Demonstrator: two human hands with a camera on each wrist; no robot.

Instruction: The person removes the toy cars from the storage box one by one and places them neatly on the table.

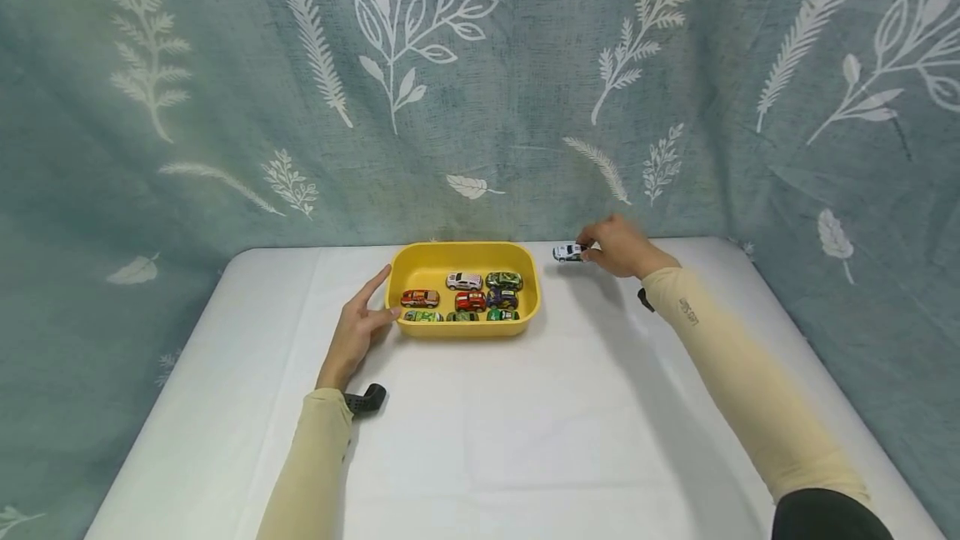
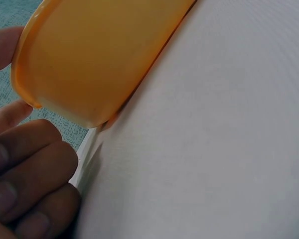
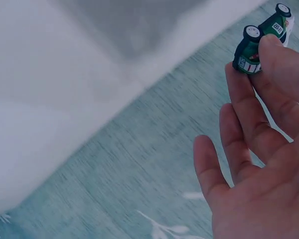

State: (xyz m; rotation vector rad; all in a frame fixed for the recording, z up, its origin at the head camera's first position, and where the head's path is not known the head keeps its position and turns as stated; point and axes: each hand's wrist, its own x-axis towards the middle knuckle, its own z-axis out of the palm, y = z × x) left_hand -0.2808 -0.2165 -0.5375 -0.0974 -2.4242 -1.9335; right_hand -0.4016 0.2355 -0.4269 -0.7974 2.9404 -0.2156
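Black sleeve [image 1: 828, 515] foremost, your right grip [image 1: 621, 247] clamps a small, glossy white-and-green toy car [image 1: 567, 252] right of the yellow plastic tray [image 1: 465, 329] whose rim your left grip [image 1: 356, 330] holds; the car should prove light, stiff, slippery, best pinched by its body sides.

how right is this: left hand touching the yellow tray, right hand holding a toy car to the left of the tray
Wrong side: the head view shows the toy car in the right hand to the right of the yellow tray. The left hand does touch it.
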